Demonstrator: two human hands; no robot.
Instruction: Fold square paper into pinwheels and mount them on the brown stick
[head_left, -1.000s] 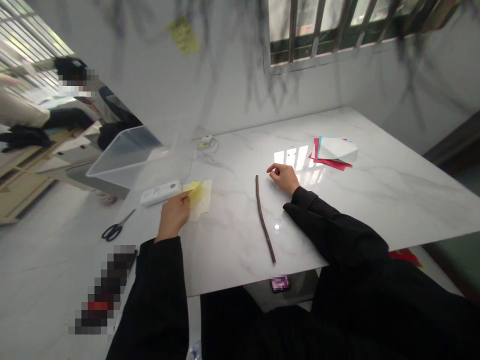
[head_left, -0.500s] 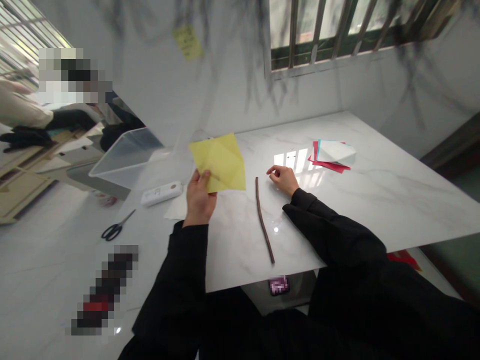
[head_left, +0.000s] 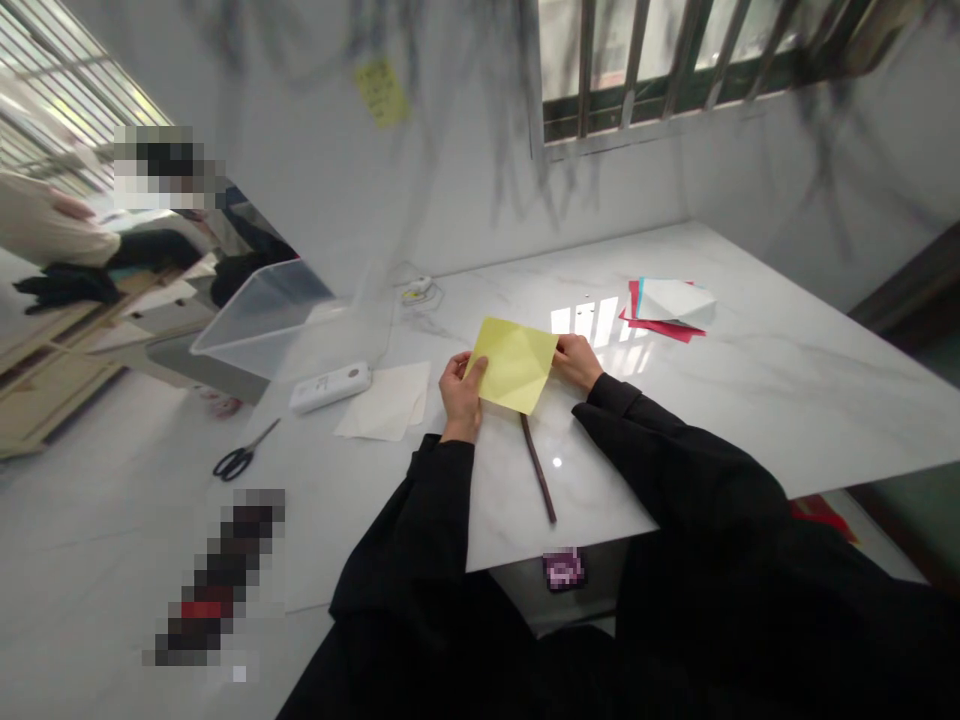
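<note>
While two hands (head_left: 460, 393) (head_left: 576, 362) hold one yellow sheet (head_left: 516, 368), one brown stick (head_left: 538, 468) beneath

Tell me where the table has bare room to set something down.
Bare: table between paper stack and right sleeve; smaller patch between wall and yellow sheet. Crowded: centre, with left hand, right hand and stick; left, with white sheets and white device.

a craft workroom — scissors (head_left: 251, 449), yellow paper (head_left: 516, 366), marbled table (head_left: 757, 390)
</note>
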